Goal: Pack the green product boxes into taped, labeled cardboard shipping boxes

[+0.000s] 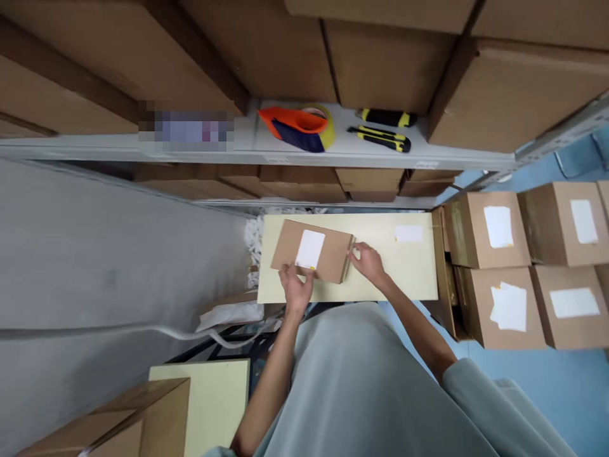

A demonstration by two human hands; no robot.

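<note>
A flat brown cardboard box (333, 254) lies slightly turned on a pale yellow table (390, 279), with a white label (310, 249) on its top. My left hand (297, 287) rests at the box's near edge, just below the label, its fingers apart and touching the cardboard. At the right end of the box is my right hand (366, 260), its fingers pinched on that edge. A second white label (408, 233) lies on the table's right part.
Above the table, a grey shelf (266, 156) bears an orange tape dispenser (299, 127), two yellow-black cutters (386, 118) and large cartons. Labelled cartons (499, 308) stand at the right. A grey wall and a hose (143, 327) are at the left.
</note>
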